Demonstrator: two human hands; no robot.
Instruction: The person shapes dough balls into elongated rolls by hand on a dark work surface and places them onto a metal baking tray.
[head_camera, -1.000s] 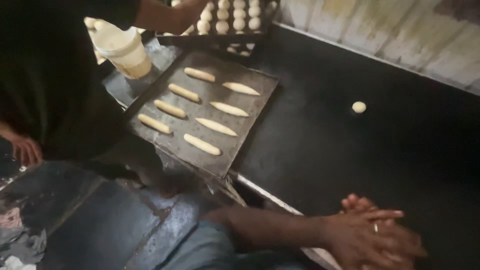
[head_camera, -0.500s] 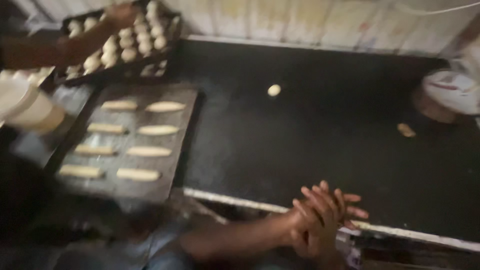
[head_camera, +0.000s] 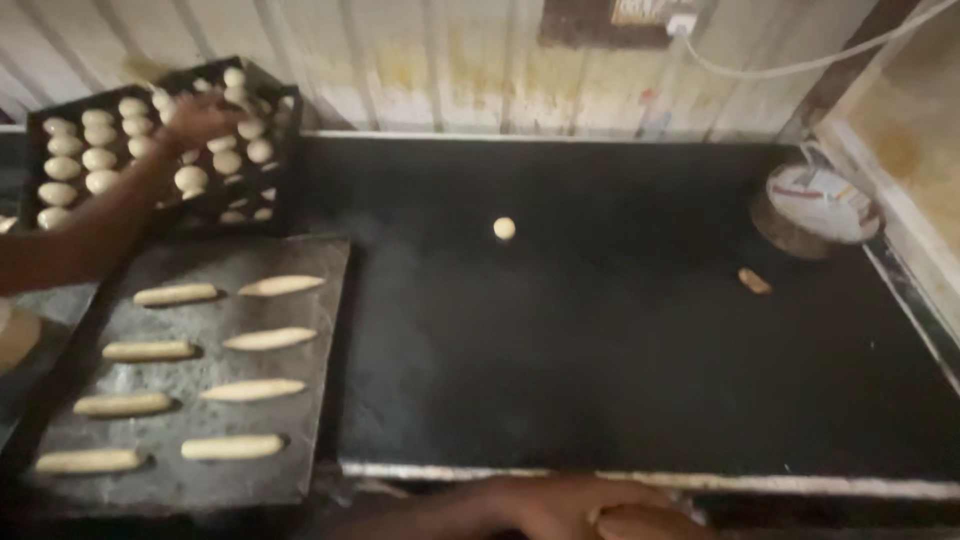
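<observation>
A co-worker's hand reaches into a black crate of pale round dough balls. Beside it, a dark metal tray carries eight shaped dough sticks. One small dough ball lies alone mid-worktop. At the near edge, the left hand and right hand press together, palms flat.

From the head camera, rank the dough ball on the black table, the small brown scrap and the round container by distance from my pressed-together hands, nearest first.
From the hands at the bottom edge:
1. Dough ball, mid-table, and brown scrap, to the right: too close to call.
2. Round container, far right corner.
</observation>
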